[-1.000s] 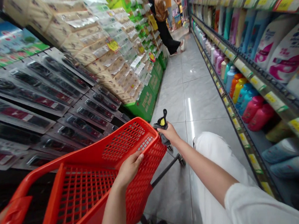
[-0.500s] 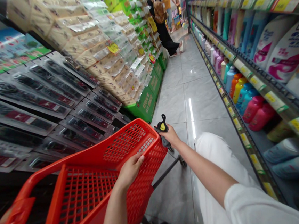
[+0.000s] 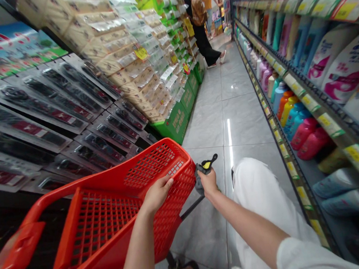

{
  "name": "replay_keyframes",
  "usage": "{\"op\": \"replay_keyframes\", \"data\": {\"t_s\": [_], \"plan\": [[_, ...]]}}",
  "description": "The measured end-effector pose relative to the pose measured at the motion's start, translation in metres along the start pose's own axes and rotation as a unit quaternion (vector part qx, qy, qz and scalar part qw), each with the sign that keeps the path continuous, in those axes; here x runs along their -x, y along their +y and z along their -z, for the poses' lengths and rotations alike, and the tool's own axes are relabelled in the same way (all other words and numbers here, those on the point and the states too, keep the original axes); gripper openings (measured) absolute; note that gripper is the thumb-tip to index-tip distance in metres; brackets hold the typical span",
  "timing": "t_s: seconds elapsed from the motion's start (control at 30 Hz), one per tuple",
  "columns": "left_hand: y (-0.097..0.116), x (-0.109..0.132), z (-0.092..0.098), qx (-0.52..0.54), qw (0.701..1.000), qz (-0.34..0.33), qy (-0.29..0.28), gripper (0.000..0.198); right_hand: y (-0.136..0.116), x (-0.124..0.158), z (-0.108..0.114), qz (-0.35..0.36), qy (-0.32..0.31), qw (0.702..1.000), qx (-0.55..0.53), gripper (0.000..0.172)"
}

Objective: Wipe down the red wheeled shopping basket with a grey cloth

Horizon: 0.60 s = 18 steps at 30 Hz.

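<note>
A red plastic shopping basket [image 3: 110,207] on wheels tilts in front of me at the lower left. My left hand [image 3: 156,194] grips its near rim, fingers curled over the edge. My right hand [image 3: 209,182] is closed on a small dark grey item with a yellow tag and a black hanger hook [image 3: 205,168], held just beside the basket's right corner. The basket's black wheel frame [image 3: 190,208] shows below that hand.
Hanging packaged goods [image 3: 70,102] fill the left rack, with green display boxes [image 3: 178,120] at floor level. Bottles [image 3: 294,120] line the right shelves. A person in black trousers [image 3: 203,32] stands far down the tiled aisle [image 3: 237,117]. My white trouser leg [image 3: 260,194] is forward.
My right hand has drawn back toward me and lowered slightly with the tagged item, its hook now pointing right. The left hand keeps its grip on the rim.
</note>
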<state>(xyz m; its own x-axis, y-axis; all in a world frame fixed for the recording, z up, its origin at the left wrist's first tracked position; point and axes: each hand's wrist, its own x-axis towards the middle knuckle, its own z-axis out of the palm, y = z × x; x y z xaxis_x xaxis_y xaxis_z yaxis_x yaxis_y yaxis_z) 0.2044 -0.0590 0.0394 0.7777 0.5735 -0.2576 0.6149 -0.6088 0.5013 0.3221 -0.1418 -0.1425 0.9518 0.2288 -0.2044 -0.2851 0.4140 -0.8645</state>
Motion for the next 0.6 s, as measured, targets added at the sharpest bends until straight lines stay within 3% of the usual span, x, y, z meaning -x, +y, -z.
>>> {"op": "replay_keyframes", "data": {"t_s": [0.13, 0.33, 0.5, 0.6], "plan": [[-0.001, 0.0, -0.001, -0.022, 1.0, -0.019, -0.004, 0.053, -0.019, -0.002, -0.01, 0.044, -0.042, 0.997, -0.043, 0.038], [0.0, 0.001, -0.001, -0.033, 0.999, -0.02, -0.009, 0.053, -0.006, 0.003, 0.005, 0.014, 0.009, 0.997, 0.072, 0.027], [0.002, 0.001, 0.0, -0.049, 0.999, -0.008, -0.014, 0.052, -0.027, 0.0, -0.004, 0.065, -0.087, 0.994, -0.02, 0.035], [0.003, 0.002, 0.0, -0.053, 0.999, -0.009, -0.011, 0.052, -0.02, -0.004, 0.002, 0.054, -0.079, 0.995, 0.024, 0.03]]}}
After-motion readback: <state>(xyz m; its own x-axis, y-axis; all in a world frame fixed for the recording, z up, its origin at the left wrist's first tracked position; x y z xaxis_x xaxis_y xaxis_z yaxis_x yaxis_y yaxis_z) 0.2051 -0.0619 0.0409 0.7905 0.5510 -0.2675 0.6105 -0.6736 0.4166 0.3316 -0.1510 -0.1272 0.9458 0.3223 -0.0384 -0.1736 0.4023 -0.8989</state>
